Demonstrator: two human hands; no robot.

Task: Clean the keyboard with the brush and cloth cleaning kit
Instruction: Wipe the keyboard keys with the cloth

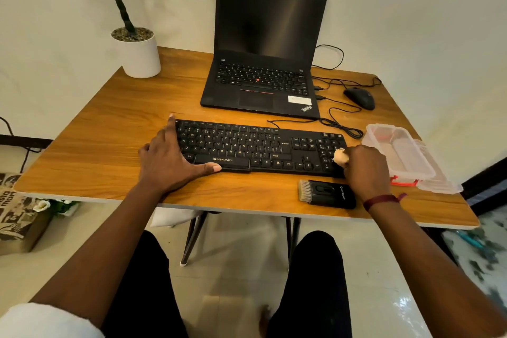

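Observation:
A black keyboard (260,147) lies across the middle of the wooden table (96,145). My left hand (170,156) rests spread against its left end, index finger along the side and thumb at the front edge. My right hand (365,167) is at the keyboard's right end and pinches a small pale cloth wad (339,156) against the number-pad keys. A black cleaning brush (326,192) with pale bristles pointing left lies on the table in front of the keyboard, just left of my right wrist.
An open black laptop (263,63) stands behind the keyboard. A black mouse (360,98) and loose cables lie at the back right. A clear plastic box (397,153) sits at the right edge. A white plant pot (140,55) stands at the back left.

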